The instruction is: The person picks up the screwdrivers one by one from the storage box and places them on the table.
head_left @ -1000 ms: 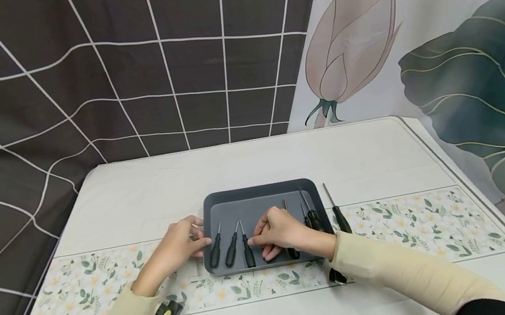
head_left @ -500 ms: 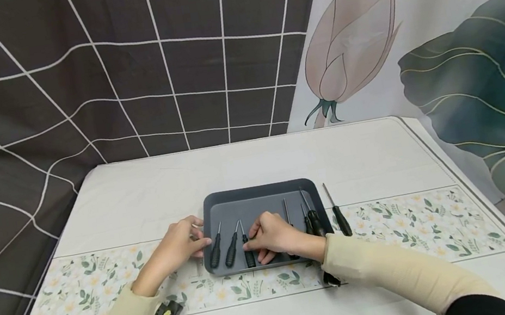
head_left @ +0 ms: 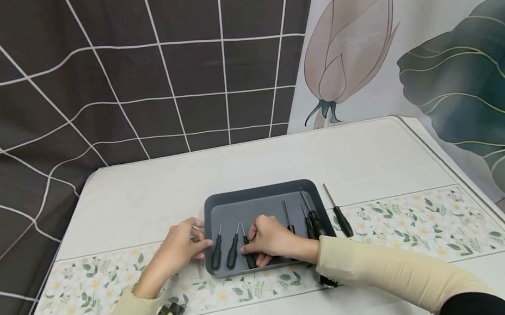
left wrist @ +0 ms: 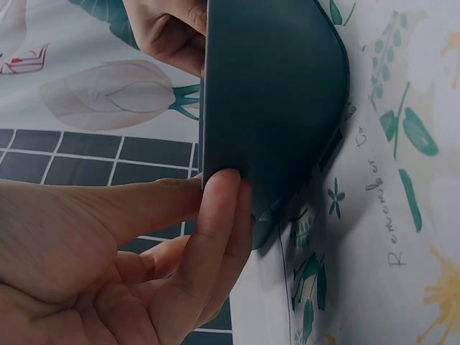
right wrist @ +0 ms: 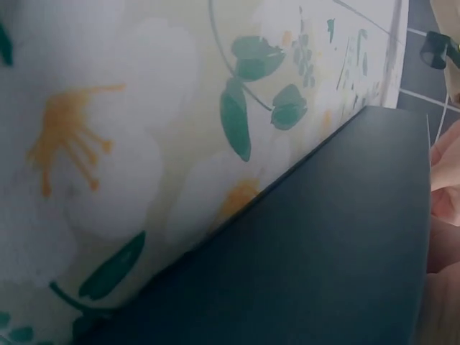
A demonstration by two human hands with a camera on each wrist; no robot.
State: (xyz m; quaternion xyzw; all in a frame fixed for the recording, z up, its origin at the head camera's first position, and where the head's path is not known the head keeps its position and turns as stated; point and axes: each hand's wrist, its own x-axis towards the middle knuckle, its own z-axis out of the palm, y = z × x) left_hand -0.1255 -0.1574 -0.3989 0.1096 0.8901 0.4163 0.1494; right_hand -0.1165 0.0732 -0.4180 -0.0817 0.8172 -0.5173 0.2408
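My left hand [head_left: 180, 249] pinches the left rim of the grey tray [head_left: 258, 192], thumb on the inner side and fingers outside. The left wrist view shows the fingers [left wrist: 219, 208] against the tray's outer wall [left wrist: 277, 86]. My right hand [head_left: 270, 237] is inside the tray, its thumb and curled fingers at the black handle of a screwdriver [head_left: 251, 260], which they partly cover. Left of it lie two more screwdrivers, the nearer one [head_left: 232, 254] and the outer one [head_left: 217, 254]. In the right wrist view the tray wall [right wrist: 338, 244] hides most of the hand.
Several screwdrivers lie at the tray's right side, among them a larger one [head_left: 315, 223]; my right forearm partly covers them. Another screwdriver [head_left: 342, 223] lies on the tablecloth just right of the tray. A floral band [head_left: 418, 230] crosses the white cloth.
My right hand has shifted slightly left, its thumb now over the third screwdriver's handle. More of the screwdriver behind its wrist shows. The left hand stays at the tray's rim.
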